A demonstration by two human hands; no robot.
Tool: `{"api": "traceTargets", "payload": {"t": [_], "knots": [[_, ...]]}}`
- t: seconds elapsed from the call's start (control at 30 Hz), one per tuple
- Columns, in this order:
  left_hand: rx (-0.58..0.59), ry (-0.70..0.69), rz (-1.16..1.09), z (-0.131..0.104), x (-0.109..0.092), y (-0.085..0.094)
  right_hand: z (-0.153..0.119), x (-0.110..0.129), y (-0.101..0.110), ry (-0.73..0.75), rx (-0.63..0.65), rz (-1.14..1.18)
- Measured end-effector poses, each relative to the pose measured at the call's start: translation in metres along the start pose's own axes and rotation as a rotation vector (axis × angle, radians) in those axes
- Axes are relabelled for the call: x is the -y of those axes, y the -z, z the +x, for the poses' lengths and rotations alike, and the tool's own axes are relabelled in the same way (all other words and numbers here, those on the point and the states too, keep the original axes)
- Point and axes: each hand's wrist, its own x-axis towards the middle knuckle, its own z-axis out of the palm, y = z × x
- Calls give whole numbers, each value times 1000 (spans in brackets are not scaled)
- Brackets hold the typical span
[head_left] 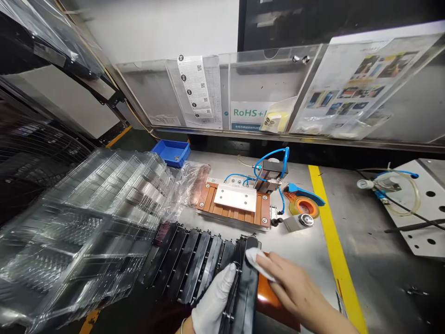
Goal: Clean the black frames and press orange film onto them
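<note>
Head view: gloved left hand (213, 299) is clasping a black part (246, 294); right hand (294, 280) is pinching white cloth (255, 258) against it; clear pockets (250, 83) are holding papers (193, 88).

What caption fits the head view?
White-gloved left hand holds a long black part as the right hand holds a white cloth to it.

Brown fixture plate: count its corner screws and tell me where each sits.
4: far-left screw, near-left screw, far-right screw and near-right screw, one at each corner of the brown fixture plate. No corner is hidden.
</note>
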Motion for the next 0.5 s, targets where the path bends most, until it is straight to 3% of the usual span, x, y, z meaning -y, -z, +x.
{"api": "traceTargets", "payload": {"t": [0.1, 0.3, 0.5], "knots": [[64, 50, -63, 5, 7, 0, -7, 5, -3, -20, -25, 33], [16, 61, -111, 13, 8, 3, -21, 42, 2, 93, 93, 172], [-9, 94, -125, 17, 12, 10, -16, 34, -11, 11, -20, 102]]}}
